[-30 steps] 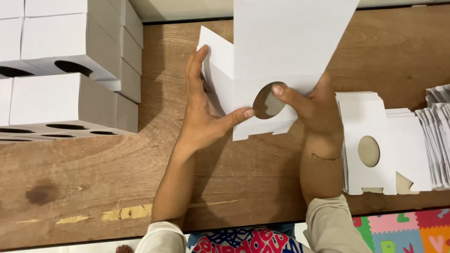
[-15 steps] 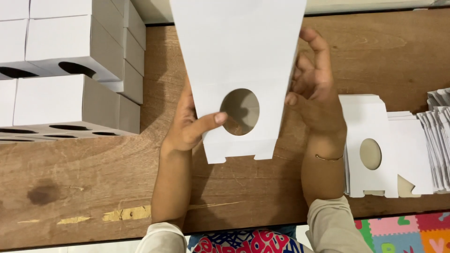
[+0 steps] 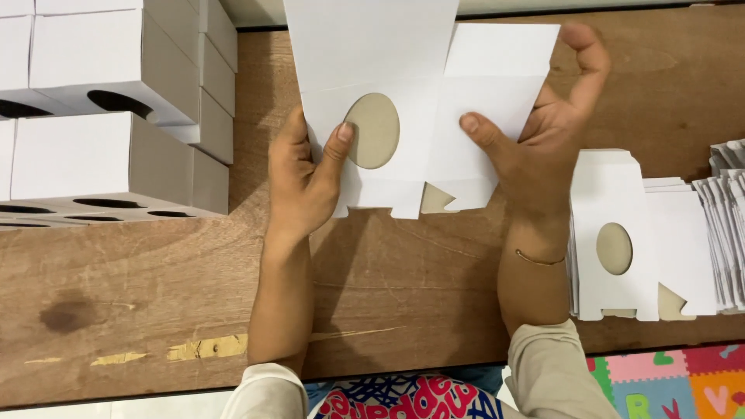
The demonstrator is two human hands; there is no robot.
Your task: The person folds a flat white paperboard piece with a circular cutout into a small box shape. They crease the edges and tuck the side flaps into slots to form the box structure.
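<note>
I hold a flat white cardboard box blank [image 3: 403, 85] with an oval cut-out above the wooden table [image 3: 388, 295]. My left hand [image 3: 306, 178] grips its lower left edge, thumb beside the oval hole. My right hand [image 3: 547, 132] holds the right panel, thumb pressed on the front and fingers curled behind the edge. The blank lies spread open, its bottom tabs pointing toward me.
Folded white boxes [image 3: 109, 116] with oval holes are stacked at the left. A pile of flat blanks [image 3: 628, 233] lies at the right, with more sheets [image 3: 725, 225] fanned beyond. A colourful foam mat [image 3: 667, 384] shows below the table's front edge.
The blank went from folded narrow to spread wider, with a right panel now unfolded. My right hand shifted onto that panel; my left hand slid up beside the oval hole.
</note>
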